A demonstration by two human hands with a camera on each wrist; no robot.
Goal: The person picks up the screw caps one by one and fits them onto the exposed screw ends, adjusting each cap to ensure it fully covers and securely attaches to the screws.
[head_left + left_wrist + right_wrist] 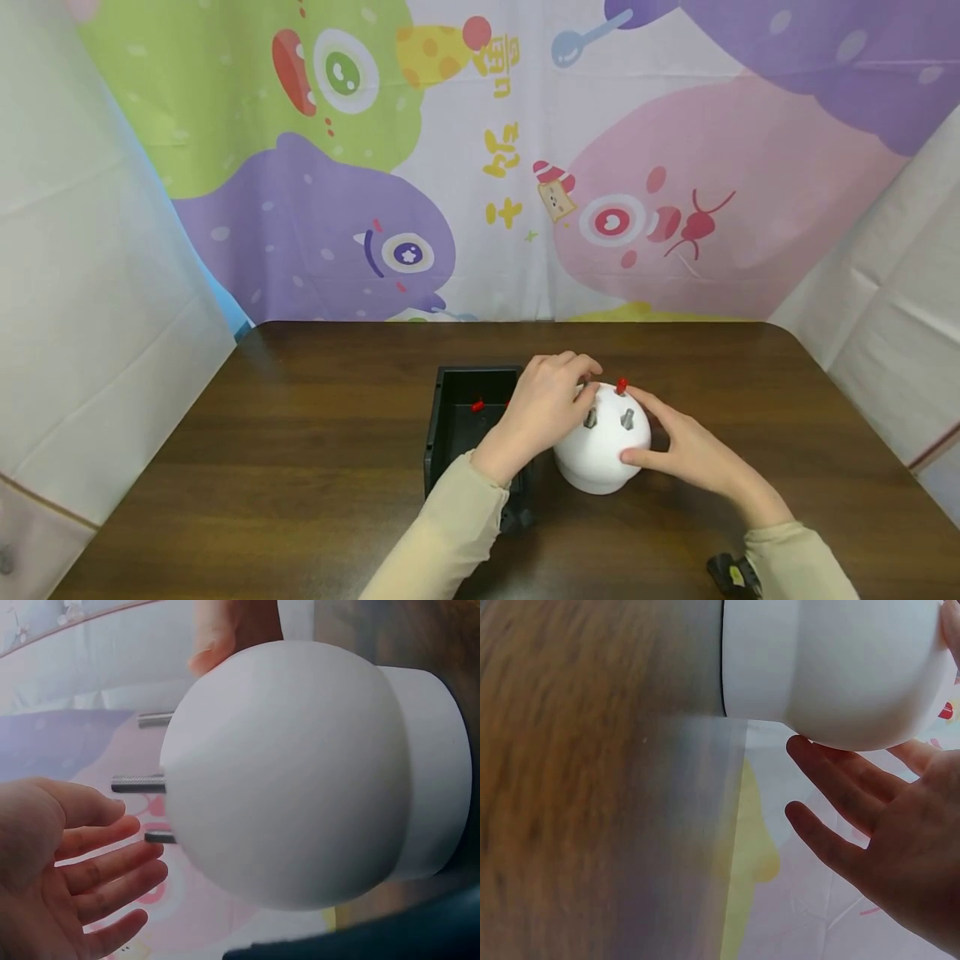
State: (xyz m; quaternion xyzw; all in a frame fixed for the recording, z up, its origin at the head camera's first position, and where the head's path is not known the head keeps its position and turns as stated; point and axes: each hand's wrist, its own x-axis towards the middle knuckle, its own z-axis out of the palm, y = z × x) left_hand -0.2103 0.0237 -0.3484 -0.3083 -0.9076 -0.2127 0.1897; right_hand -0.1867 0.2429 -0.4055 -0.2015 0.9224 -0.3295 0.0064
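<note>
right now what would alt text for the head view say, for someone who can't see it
Two hands in beige sleeves work at a white dome-shaped object on a dark wooden table: the left hand touches its top near a red peg, the right hand rests on its side. A black bin stands to the left, before a cartoon backdrop.

Soft, even light is filling the scene; the worktop (570, 787) is appearing blurred in the right wrist view.

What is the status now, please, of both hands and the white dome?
Left hand open, fingers at dome top. Right hand open, steadying white dome from side. Red peg sits in dome. Black bin close left.
</note>
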